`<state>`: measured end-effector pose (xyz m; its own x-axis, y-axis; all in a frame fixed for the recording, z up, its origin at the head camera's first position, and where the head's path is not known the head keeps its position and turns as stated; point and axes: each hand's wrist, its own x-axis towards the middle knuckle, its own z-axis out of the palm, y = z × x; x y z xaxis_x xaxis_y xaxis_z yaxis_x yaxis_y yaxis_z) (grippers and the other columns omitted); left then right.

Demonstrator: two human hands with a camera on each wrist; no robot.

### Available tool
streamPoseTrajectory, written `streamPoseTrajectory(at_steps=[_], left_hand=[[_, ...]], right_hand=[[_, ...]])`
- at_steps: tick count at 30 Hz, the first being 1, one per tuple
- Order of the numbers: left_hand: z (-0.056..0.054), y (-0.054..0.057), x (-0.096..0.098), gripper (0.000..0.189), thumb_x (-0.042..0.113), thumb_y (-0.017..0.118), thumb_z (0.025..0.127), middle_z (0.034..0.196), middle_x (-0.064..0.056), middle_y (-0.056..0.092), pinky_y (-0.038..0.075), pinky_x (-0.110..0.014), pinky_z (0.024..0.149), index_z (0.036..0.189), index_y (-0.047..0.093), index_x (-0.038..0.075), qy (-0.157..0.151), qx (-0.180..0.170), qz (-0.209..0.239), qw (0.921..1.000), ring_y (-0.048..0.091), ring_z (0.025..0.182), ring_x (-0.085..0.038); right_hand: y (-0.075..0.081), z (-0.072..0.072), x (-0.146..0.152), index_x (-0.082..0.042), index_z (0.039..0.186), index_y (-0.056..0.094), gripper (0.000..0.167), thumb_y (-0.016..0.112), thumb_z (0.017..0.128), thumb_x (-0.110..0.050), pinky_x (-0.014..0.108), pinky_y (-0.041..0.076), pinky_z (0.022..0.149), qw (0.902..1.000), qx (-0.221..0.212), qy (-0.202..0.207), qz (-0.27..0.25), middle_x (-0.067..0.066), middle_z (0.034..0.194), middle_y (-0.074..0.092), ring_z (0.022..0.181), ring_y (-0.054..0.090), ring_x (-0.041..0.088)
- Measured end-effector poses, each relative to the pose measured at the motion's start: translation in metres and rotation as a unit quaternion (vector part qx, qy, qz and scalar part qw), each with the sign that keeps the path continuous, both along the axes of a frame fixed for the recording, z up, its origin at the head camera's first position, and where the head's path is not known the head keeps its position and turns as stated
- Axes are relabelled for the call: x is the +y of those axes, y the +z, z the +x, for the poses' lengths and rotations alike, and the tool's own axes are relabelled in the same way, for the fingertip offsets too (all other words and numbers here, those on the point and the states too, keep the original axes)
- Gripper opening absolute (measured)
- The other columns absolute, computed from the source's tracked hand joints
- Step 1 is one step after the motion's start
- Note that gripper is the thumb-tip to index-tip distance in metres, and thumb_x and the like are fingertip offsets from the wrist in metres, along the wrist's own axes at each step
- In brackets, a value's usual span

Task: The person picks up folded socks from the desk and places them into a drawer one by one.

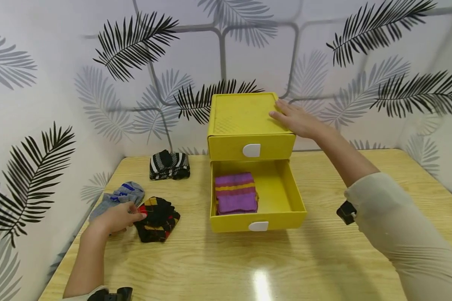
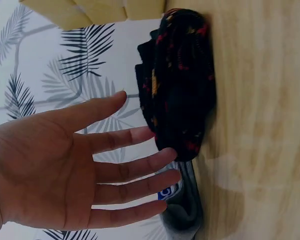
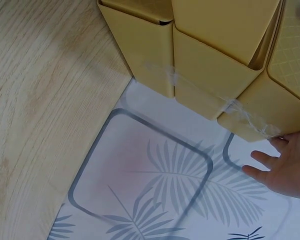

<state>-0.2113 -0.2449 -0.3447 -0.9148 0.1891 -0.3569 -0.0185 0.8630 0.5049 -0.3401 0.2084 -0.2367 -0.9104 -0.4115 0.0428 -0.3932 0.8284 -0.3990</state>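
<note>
My left hand (image 1: 116, 217) is at the left of the table, beside a folded pair of black socks (image 1: 158, 223) with red and yellow pattern. In the left wrist view its fingers (image 2: 132, 172) are straight and spread, with fingertips right at the edge of the black socks (image 2: 182, 85). Grey socks (image 1: 129, 192) with blue lettering lie just behind that hand. My right hand (image 1: 297, 119) rests on the top right edge of a yellow drawer unit (image 1: 245, 115), fingers extended. Its lower drawer (image 1: 282, 196) is pulled out and holds folded purple socks (image 1: 236, 200) with a yellow stripe on the left side.
Black-and-white patterned socks (image 1: 169, 165) lie folded at the back left of the table (image 1: 173, 271). The upper drawer (image 1: 226, 149) is closed. A leaf-patterned wall covering (image 1: 256, 54) stands behind the table and along its left side.
</note>
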Motion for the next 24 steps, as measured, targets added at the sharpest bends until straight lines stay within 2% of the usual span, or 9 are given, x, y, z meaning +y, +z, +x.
streamPoseTrajectory(at_steps=[2,4,8,11,13,17,21,24], left_hand=[[0.0,-0.003,0.005,0.034,0.027,0.053,0.094,0.081,-0.011,0.047,0.04,-0.034,0.055,0.098,0.04,-0.004,0.011,-0.026,0.02,0.9994,0.047,0.065,-0.023],[-0.005,-0.006,0.01,0.038,0.027,0.055,0.093,0.087,-0.015,0.046,0.041,-0.034,0.055,0.104,0.037,-0.004,0.011,-0.031,0.039,0.9987,0.044,0.064,-0.023],[-0.018,-0.014,0.018,0.048,0.021,0.057,0.092,0.112,-0.031,0.046,0.046,-0.043,0.069,0.122,0.032,-0.008,-0.025,0.001,0.054,0.9982,0.053,0.084,-0.035],[-0.025,-0.019,0.022,0.049,0.016,0.058,0.091,0.121,-0.035,0.039,0.042,-0.044,0.074,0.122,0.029,-0.009,-0.035,0.01,0.075,0.9965,0.05,0.096,-0.039],[-0.027,-0.021,0.023,0.047,0.015,0.059,0.091,0.119,-0.034,0.036,0.04,-0.042,0.069,0.118,0.026,-0.006,-0.022,-0.011,0.089,0.9957,0.047,0.089,-0.036],[-0.027,-0.022,0.023,0.046,0.016,0.06,0.091,0.122,-0.033,0.03,0.043,-0.041,0.063,0.113,0.023,0.002,0.003,-0.056,0.091,0.9943,0.045,0.093,-0.039],[-0.029,-0.025,0.022,0.039,0.011,0.062,0.089,0.126,-0.029,0.027,0.047,-0.043,0.061,0.11,0.03,0.003,0.006,-0.057,0.105,0.9928,0.041,0.104,-0.042],[-0.032,-0.029,0.019,0.033,0.009,0.063,0.088,0.126,-0.026,0.026,0.046,-0.041,0.062,0.108,0.036,0.003,0.006,-0.055,0.139,0.9887,0.038,0.103,-0.04]], right_hand=[[0.001,0.001,0.001,0.0,0.146,0.001,0.071,0.021,0.098,-0.049,0.043,-0.009,0.107,1.0,0.0,-0.001,-0.002,0.014,0.151,-0.004,0.136,-0.007,0.025],[0.001,0.001,0.001,0.0,0.146,0.001,0.071,0.021,0.098,-0.049,0.044,-0.009,0.107,1.0,-0.001,-0.001,-0.004,0.014,0.151,-0.004,0.136,-0.007,0.025],[0.001,0.001,0.002,0.0,0.146,0.002,0.071,0.021,0.098,-0.049,0.044,-0.008,0.107,1.0,-0.001,-0.002,-0.005,0.014,0.151,-0.004,0.136,-0.007,0.026],[0.0,0.001,0.001,0.0,0.146,0.002,0.071,0.021,0.098,-0.048,0.044,-0.008,0.107,1.0,-0.001,0.001,-0.006,0.014,0.151,-0.004,0.136,-0.007,0.026],[0.0,0.0,0.0,0.0,0.146,0.002,0.071,0.021,0.098,-0.048,0.044,-0.008,0.107,1.0,-0.001,0.002,-0.008,0.014,0.151,-0.003,0.136,-0.007,0.026],[-0.001,-0.001,-0.001,0.0,0.146,0.002,0.07,0.022,0.098,-0.048,0.045,-0.007,0.107,1.0,-0.003,0.002,-0.008,0.015,0.151,-0.004,0.136,-0.006,0.027],[-0.001,-0.001,0.0,0.001,0.146,0.003,0.069,0.021,0.099,-0.046,0.046,-0.007,0.106,0.9999,-0.002,0.003,-0.011,0.015,0.151,-0.003,0.136,-0.006,0.028],[-0.001,-0.001,0.001,0.001,0.146,0.002,0.069,0.022,0.099,-0.045,0.046,-0.007,0.106,0.9998,-0.001,0.004,-0.017,0.016,0.151,-0.003,0.136,-0.006,0.028]])
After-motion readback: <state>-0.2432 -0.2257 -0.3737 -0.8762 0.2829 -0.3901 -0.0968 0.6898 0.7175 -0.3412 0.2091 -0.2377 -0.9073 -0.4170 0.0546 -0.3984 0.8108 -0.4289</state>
